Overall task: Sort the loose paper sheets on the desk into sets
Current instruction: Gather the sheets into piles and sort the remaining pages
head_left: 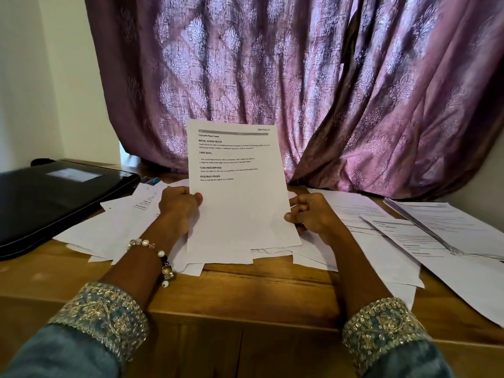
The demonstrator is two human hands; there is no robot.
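Holding a printed sheet (237, 186) upright by its side edges, left hand (178, 204) and right hand (308, 214) each keep a pinching grip above loose sheets (114, 227) scattered across the wooden bench (245, 290).

Blue-grey sleeves (62, 353) with gold-embroidered cuffs (103, 309); a beaded bracelet (152, 251) circles the left wrist

Wooden worktop (272, 290), brown, grain visible along the near edge. Loose paper sheets (114, 227) lie scattered and overlapping across its middle. A black folder (54, 197) rests flat at far left, sheets touching its edge. A squared stack of printed sheets (447, 227) lies at right, over other pages.
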